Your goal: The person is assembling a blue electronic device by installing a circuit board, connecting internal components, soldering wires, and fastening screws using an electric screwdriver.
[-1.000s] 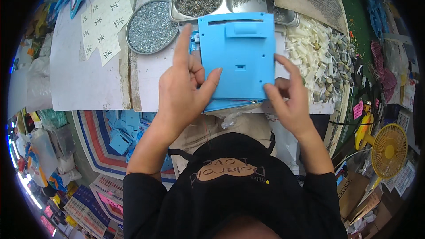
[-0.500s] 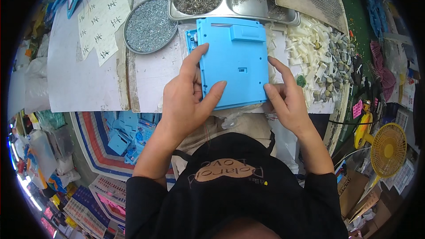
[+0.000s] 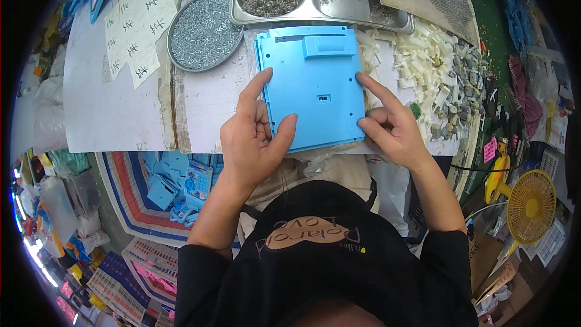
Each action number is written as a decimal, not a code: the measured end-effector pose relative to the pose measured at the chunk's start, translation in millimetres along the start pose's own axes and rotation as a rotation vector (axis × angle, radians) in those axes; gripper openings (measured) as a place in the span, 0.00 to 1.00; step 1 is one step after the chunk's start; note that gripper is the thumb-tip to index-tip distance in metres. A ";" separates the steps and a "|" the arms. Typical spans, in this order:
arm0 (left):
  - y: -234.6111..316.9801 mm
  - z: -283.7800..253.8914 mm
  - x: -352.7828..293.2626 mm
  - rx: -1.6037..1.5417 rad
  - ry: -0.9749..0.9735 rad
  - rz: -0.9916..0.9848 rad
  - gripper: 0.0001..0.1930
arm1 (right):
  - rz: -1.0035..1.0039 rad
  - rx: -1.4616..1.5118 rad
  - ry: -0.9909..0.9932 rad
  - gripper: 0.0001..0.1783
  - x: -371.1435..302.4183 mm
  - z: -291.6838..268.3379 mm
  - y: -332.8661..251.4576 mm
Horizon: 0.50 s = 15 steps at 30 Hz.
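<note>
In front of me at the table's near edge is a flat, squarish blue plastic casing (image 3: 302,106). It has screw holes along its sides, a small rectangular opening in the middle and a raised block near its far end. Its cover lies nearly flush over the piece beneath. My left hand (image 3: 251,142) grips the left edge, thumb on the face and index finger at the upper side. My right hand (image 3: 396,130) holds the right edge between index finger and thumb. The casing's underside is hidden.
A round dish (image 3: 173,48) of small silvery screws stands at the left. Beyond the casing is a metal tray (image 3: 310,6) holding springs. White plastic parts (image 3: 423,63) are heaped at the right. A striped bag (image 3: 124,191) with blue parts sits below left, a yellow fan (image 3: 531,206) at right.
The casing's cover has shifted left and now covers the lower piece that showed at its far left edge. Both hands have moved slightly with it; the right fingers now touch its edge.
</note>
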<state>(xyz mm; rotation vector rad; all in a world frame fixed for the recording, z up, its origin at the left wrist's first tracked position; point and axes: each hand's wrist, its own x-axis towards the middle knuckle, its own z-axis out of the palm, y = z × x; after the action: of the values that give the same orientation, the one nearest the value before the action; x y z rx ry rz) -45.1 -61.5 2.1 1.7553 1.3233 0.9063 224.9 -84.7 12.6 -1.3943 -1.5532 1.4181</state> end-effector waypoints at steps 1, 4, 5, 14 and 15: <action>-1.7 0.4 -1.3 -0.028 0.000 -0.005 0.36 | -0.018 -0.007 -0.002 0.37 -0.4 -0.6 2.9; -4.3 2.8 -5.1 -0.096 0.023 -0.032 0.37 | -0.016 -0.071 -0.033 0.37 3.2 -1.4 1.9; 0.0 2.5 -5.7 -0.021 0.034 -0.031 0.37 | -0.005 -0.100 -0.047 0.37 5.1 -2.5 -0.2; -0.6 -1.2 -20.5 0.215 -0.003 -0.100 0.36 | -0.074 -0.639 -0.025 0.39 12.1 -9.6 -17.6; -1.4 -3.8 -18.4 0.216 -0.024 -0.094 0.36 | -0.120 -0.681 -0.022 0.40 13.6 -11.9 -16.4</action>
<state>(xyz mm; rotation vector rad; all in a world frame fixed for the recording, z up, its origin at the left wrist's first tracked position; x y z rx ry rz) -53.0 -78.5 0.8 1.8417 1.5219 0.7092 227.6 -66.1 28.3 -1.6113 -2.2141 0.8563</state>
